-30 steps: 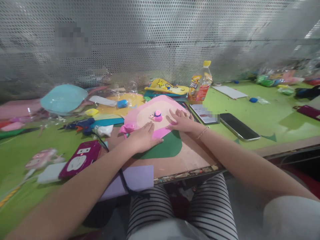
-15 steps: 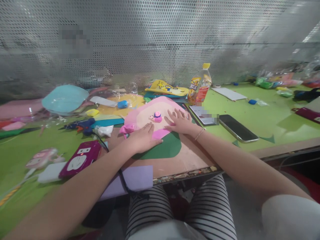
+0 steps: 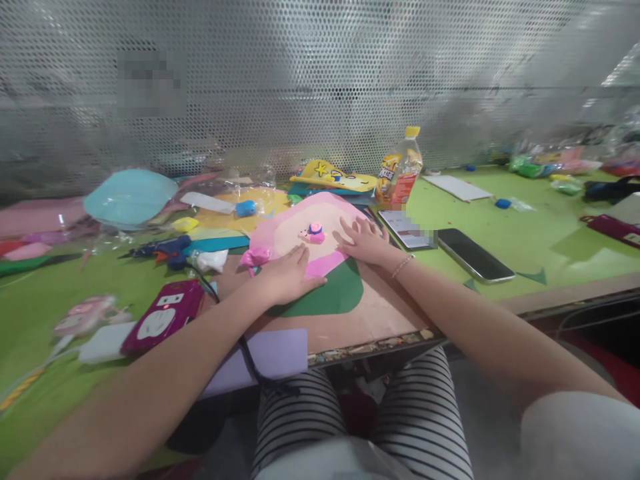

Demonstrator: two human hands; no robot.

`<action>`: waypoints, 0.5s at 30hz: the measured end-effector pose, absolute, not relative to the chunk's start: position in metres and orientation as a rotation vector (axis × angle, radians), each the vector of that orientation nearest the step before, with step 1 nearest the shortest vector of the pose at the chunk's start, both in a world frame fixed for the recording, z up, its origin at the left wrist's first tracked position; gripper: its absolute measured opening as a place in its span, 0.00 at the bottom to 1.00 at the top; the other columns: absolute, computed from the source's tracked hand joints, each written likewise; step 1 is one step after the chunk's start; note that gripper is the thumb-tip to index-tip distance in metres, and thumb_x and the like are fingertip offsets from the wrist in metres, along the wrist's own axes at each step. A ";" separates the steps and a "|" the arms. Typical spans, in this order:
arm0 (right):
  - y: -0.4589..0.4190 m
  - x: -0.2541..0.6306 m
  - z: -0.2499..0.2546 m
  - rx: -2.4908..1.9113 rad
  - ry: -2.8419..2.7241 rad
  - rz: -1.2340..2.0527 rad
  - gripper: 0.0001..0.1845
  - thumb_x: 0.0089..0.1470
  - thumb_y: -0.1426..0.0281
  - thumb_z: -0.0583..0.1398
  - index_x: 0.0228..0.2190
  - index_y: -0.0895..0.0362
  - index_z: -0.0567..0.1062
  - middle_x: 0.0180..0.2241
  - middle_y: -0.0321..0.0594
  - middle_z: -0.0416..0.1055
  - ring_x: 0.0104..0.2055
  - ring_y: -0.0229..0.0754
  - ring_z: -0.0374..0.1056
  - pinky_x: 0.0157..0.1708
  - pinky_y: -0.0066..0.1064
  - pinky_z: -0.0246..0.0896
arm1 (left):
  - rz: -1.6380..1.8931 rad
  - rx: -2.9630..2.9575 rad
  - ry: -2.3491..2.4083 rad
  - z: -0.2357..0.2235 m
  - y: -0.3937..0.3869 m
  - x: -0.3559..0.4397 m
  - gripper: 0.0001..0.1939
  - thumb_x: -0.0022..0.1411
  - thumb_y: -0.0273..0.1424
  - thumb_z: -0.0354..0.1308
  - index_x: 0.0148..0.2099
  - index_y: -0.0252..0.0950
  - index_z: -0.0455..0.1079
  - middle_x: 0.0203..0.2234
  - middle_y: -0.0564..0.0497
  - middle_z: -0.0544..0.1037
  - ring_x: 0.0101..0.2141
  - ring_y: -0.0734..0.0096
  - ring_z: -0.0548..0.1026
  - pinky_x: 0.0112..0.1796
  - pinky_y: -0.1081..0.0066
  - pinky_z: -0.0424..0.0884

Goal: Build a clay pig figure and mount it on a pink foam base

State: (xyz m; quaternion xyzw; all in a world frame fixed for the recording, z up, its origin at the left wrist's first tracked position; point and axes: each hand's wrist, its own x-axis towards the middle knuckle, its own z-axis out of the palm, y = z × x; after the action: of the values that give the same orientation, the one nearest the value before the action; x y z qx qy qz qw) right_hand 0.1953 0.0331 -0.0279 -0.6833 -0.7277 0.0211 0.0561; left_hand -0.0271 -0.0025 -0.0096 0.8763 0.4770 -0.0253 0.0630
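My left hand (image 3: 286,277) lies flat, fingers stretched out, on the near edge of a layered pink foam sheet (image 3: 310,213) and the dark green foam piece (image 3: 340,293) under it. My right hand (image 3: 364,241) rests open with spread fingers on the right side of the same pink sheet. Between the hands, a small pink and blue clay figure (image 3: 313,233) sits on the paler centre. A crumpled pink bit (image 3: 254,257) lies at the sheet's left edge. All this rests on a brown board (image 3: 380,313).
A glue gun (image 3: 167,251) with its black cord, a magenta phone case (image 3: 163,316), a lilac sheet (image 3: 280,353) lie left and near. A drink bottle (image 3: 400,172), a phone (image 3: 475,255) and a printed card (image 3: 406,228) stand right. A perforated metal screen (image 3: 320,73) backs the green table (image 3: 530,227).
Both hands stay flat on the pink foam sheet; the right hand has shifted very slightly. The view has drifted a little.
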 end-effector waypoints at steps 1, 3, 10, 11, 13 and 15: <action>0.033 0.195 -0.027 -2.085 -2.200 0.070 0.39 0.51 0.41 0.41 0.61 0.36 0.38 0.65 0.41 0.38 0.65 0.58 0.35 0.53 0.64 0.36 | -0.076 2.652 1.433 -0.010 -0.002 -0.028 0.47 0.57 0.57 0.36 0.66 0.26 0.40 0.64 0.39 0.43 0.63 0.55 0.43 0.59 0.61 0.46; 0.032 0.196 -0.025 -2.108 -2.177 0.086 0.39 0.51 0.41 0.41 0.61 0.36 0.38 0.65 0.42 0.38 0.65 0.56 0.35 0.53 0.64 0.37 | -0.082 2.663 1.415 -0.011 -0.001 -0.028 0.47 0.57 0.57 0.36 0.66 0.26 0.40 0.64 0.39 0.42 0.63 0.55 0.43 0.59 0.61 0.46; 0.031 0.197 -0.024 -2.150 -2.104 0.086 0.36 0.53 0.44 0.39 0.61 0.37 0.39 0.65 0.44 0.39 0.64 0.58 0.39 0.54 0.64 0.36 | -0.144 2.688 1.424 -0.006 -0.003 -0.026 0.46 0.58 0.56 0.35 0.66 0.25 0.41 0.64 0.38 0.43 0.63 0.56 0.44 0.59 0.62 0.46; 0.030 0.196 -0.024 -2.150 -2.096 0.073 0.36 0.54 0.44 0.38 0.61 0.37 0.40 0.65 0.44 0.39 0.64 0.58 0.39 0.54 0.64 0.36 | -0.154 2.686 1.424 -0.005 -0.004 -0.026 0.46 0.58 0.56 0.35 0.66 0.24 0.41 0.64 0.38 0.43 0.63 0.56 0.44 0.59 0.62 0.46; 0.029 0.196 -0.025 -2.141 -2.085 0.053 0.35 0.54 0.44 0.36 0.61 0.37 0.40 0.65 0.45 0.39 0.64 0.59 0.39 0.54 0.64 0.34 | -0.156 2.686 1.414 -0.003 -0.005 -0.025 0.46 0.59 0.56 0.35 0.66 0.22 0.41 0.64 0.37 0.43 0.63 0.56 0.43 0.59 0.62 0.46; 0.028 0.196 -0.025 -2.128 -2.080 0.041 0.35 0.55 0.44 0.35 0.61 0.37 0.41 0.64 0.45 0.40 0.64 0.59 0.40 0.54 0.65 0.34 | -0.155 2.684 1.411 -0.002 -0.006 -0.025 0.46 0.59 0.55 0.36 0.66 0.21 0.40 0.64 0.36 0.43 0.63 0.56 0.43 0.59 0.62 0.46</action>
State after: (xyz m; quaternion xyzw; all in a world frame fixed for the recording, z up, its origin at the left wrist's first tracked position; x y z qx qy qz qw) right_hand 0.1957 0.0284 -0.0252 -0.7127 -0.6965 0.0138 0.0825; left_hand -0.0248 -0.0061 -0.0019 0.8828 0.4641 -0.0508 0.0526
